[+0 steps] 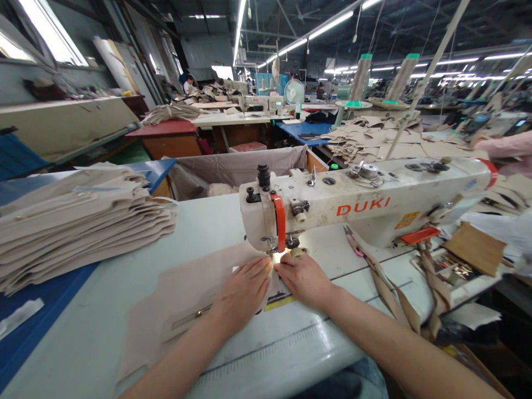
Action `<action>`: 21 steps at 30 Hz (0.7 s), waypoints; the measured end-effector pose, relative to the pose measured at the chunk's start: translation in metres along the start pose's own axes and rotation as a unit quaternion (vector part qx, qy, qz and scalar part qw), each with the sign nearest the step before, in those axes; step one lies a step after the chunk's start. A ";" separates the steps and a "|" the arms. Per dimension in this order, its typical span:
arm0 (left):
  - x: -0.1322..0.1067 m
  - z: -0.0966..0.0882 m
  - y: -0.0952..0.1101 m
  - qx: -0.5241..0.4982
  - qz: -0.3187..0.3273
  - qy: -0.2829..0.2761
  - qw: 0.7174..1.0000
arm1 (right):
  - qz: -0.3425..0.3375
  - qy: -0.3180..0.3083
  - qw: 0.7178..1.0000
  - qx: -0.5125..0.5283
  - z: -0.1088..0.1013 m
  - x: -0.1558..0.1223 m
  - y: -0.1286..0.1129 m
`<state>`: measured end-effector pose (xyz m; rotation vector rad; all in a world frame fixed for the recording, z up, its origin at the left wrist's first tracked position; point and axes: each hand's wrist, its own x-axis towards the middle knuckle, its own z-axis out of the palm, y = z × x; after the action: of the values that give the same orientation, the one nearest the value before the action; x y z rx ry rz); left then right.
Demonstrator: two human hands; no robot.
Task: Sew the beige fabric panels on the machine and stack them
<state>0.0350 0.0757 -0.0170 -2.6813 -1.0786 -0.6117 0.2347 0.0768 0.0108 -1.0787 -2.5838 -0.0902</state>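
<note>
A beige fabric piece [183, 288] with a zipper lies flat on the pale sewing table [208, 221], running under the needle of a white sewing machine [357, 202]. My left hand [243, 291] rests palm down on the fabric, fingers stretched toward the presser foot. My right hand [303, 277] also lies flat on the fabric, just right of the needle, its fingertips almost touching the left hand's. Neither hand grips anything.
A tall stack of beige cut pieces [78, 219] sits at the left on a blue surface. Beige strips [390, 288] hang at the right of the machine. A lined bin [236, 169] stands behind the table. More tables and fabric piles fill the background.
</note>
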 end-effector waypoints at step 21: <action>-0.001 -0.001 0.004 -0.014 -0.025 0.003 1.000 | 0.005 -0.015 1.000 0.006 0.000 0.000 0.000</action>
<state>0.0365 0.0721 -0.0164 -2.6810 -1.1467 -0.6482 0.2342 0.0768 0.0105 -1.0965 -2.6025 -0.0551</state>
